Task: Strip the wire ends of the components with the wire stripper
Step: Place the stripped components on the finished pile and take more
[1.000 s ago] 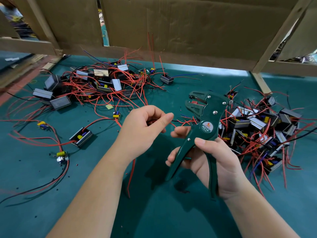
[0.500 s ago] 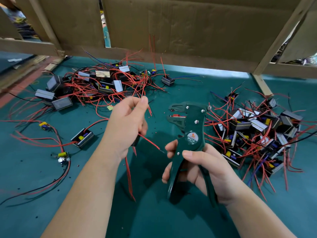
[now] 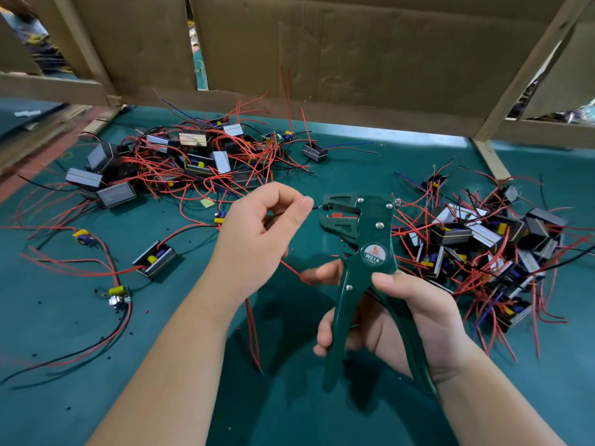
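Observation:
My right hand [image 3: 409, 320] grips the handles of a green wire stripper [image 3: 363, 252], held upright over the table with its jaws pointing left. My left hand [image 3: 257, 239] pinches a thin black wire end [image 3: 317, 207] between thumb and forefinger, its tip at the stripper's jaws. Red wires [image 3: 254, 329] hang down from under my left hand; whatever component they belong to is hidden by the hand. A pile of small black components with red wires [image 3: 476, 246] lies to the right, another pile [image 3: 180, 162] at the back left.
The green table mat [image 3: 64, 365] holds loose components with yellow parts [image 3: 154, 257] and long red and black wires [image 3: 80, 346] at the left. Small bits of stripped insulation dot the mat. Cardboard and wooden frame panels [image 3: 338, 59] wall off the back.
My left hand has risen and moved right, bringing a wire end to the stripper's jaws. My right hand has tilted the stripper up and toward the left hand.

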{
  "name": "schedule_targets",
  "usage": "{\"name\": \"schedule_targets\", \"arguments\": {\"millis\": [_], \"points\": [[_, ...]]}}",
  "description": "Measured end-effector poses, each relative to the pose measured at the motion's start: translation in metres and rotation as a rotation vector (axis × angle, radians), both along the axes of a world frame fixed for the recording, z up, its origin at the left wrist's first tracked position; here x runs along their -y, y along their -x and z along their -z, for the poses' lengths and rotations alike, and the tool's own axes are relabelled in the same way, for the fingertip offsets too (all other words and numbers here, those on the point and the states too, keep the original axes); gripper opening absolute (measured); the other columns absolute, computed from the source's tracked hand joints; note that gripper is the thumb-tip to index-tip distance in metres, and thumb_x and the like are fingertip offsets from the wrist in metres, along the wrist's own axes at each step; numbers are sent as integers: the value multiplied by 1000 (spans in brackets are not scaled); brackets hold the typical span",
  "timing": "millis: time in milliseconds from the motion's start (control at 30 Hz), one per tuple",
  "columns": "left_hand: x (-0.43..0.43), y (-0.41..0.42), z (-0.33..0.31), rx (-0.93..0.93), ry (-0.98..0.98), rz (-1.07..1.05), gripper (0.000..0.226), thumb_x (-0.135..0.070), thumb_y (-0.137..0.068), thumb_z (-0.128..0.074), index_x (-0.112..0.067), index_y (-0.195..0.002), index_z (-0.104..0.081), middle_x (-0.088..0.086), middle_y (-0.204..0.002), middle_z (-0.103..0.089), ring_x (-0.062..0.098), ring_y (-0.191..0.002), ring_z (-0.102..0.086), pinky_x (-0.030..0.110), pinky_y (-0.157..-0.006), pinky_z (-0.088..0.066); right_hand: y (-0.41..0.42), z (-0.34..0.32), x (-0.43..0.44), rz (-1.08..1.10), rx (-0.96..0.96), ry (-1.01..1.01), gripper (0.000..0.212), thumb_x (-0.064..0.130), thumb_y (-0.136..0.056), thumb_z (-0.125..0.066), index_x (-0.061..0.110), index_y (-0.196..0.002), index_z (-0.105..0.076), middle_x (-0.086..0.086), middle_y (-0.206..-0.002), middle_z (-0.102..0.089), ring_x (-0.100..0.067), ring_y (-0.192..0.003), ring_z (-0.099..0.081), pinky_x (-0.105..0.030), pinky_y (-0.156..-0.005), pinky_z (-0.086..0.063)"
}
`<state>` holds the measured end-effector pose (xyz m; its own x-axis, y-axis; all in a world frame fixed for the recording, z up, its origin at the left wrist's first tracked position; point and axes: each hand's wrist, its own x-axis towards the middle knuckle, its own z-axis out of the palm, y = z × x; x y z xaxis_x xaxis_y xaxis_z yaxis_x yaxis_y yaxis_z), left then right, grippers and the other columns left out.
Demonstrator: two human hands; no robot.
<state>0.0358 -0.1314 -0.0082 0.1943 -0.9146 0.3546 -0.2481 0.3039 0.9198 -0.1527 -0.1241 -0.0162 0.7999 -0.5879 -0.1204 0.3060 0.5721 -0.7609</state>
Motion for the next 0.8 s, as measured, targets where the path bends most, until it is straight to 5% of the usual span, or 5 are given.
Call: {"name": "schedule_targets", "arguments": {"millis": [133,600,800], "points": [[1,-2,0,30,13,8,14,-29,-89,-58,-21,-77,-58,-9,-53,-43,11,-46,-40,17,-47,-37,1,1,1,30,11,-45,57,35,-66,-80,1,-109,-67,-22,-101,-63,-39,-73,-63,-52,-72,-53],[1,-2,2,28,11,18,18,-30,-82,-65,-30,-65,-61,-8,-47,-44,8,-43,-38,20,-45,-34,-2,0,0,-13,-44,9,44,31,-66,-81,2,-95,-65,-20,-81,-61,-38,-68,-64,-52,-71,-53],[0,-5,0,84,40,3,10,-26,-85,-63,-29,-82,-73,-4,-61,-49,2,-50,-47,15,-55,-38,-3,0,0,27,-55,12,45,32,-64,-83,2,-94,-65,-21,-80,-60,-38,-67,-63,-52,-70,-53]]}}
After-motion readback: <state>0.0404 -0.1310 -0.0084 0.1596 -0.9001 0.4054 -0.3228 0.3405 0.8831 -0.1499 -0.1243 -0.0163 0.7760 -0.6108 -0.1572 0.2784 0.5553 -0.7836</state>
